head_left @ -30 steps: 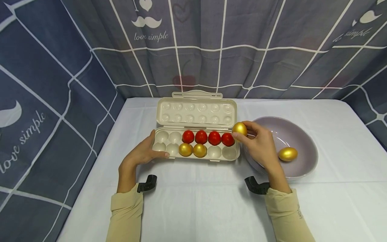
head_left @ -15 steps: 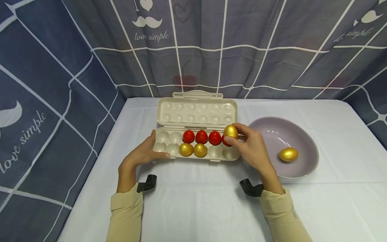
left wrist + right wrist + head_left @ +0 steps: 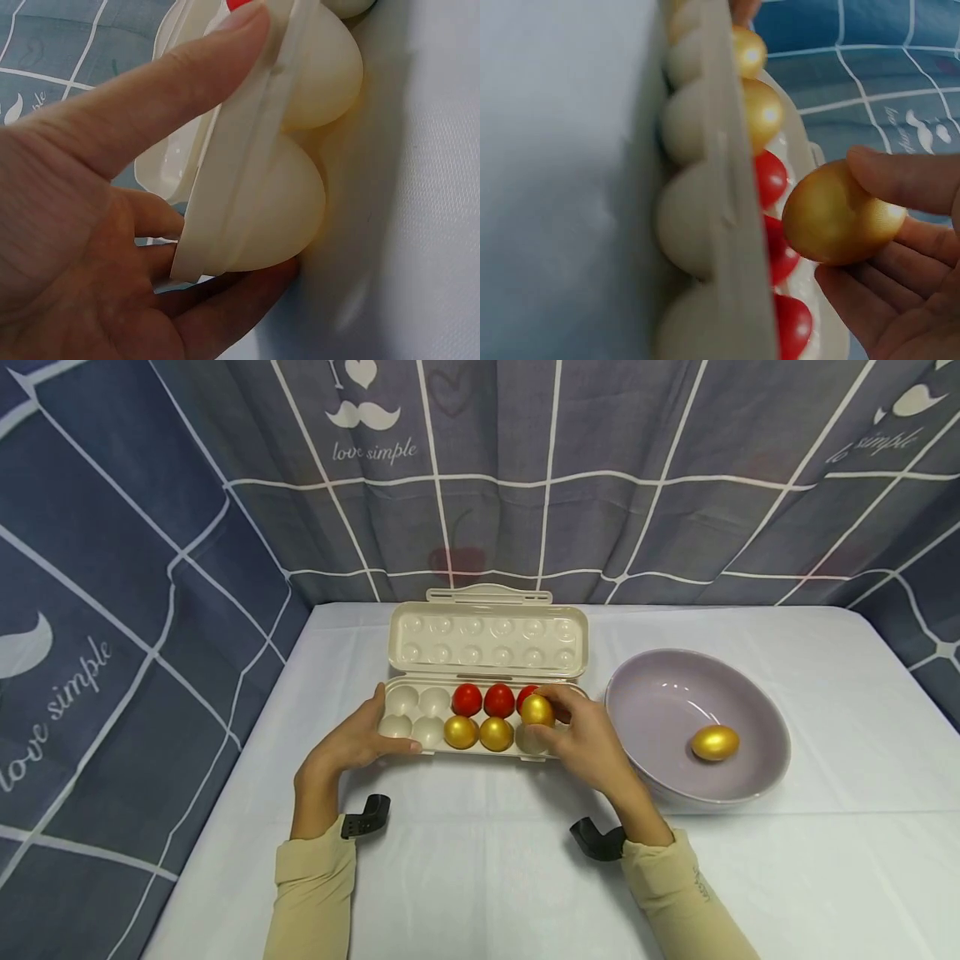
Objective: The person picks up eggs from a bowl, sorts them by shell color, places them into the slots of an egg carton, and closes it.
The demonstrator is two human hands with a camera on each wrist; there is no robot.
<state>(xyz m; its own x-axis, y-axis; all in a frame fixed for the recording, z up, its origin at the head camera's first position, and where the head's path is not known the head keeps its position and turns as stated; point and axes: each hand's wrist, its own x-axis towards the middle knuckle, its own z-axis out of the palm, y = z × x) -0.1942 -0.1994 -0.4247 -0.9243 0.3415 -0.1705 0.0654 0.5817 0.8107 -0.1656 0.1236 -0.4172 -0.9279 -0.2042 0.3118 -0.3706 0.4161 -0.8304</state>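
A cream egg carton (image 3: 401,697) lies with its lid (image 3: 487,639) raised. My left hand (image 3: 348,735) grips its left end, thumb over the front rim and fingers round the side and underneath, as the left wrist view shows. My right hand (image 3: 588,739) pinches a golden egg (image 3: 537,712) between thumb and fingers. In the right wrist view this egg (image 3: 840,214) is held above the carton, apart from its cups. Two golden eggs (image 3: 478,732) sit in the front row. Red eggs (image 3: 498,700) fill part of the back row; my right hand covers its right end.
A mauve bowl (image 3: 637,693) stands right of the carton, with one golden egg (image 3: 715,743) lying in it. White cloth (image 3: 480,860) covers the table. Dark checked curtains (image 3: 495,510) hang behind and at the sides. Each wrist carries a black mount (image 3: 367,816).
My right hand has carried the golden egg leftward, from beside the bowl to over the carton's front row. My left hand and the carton have stayed in place.
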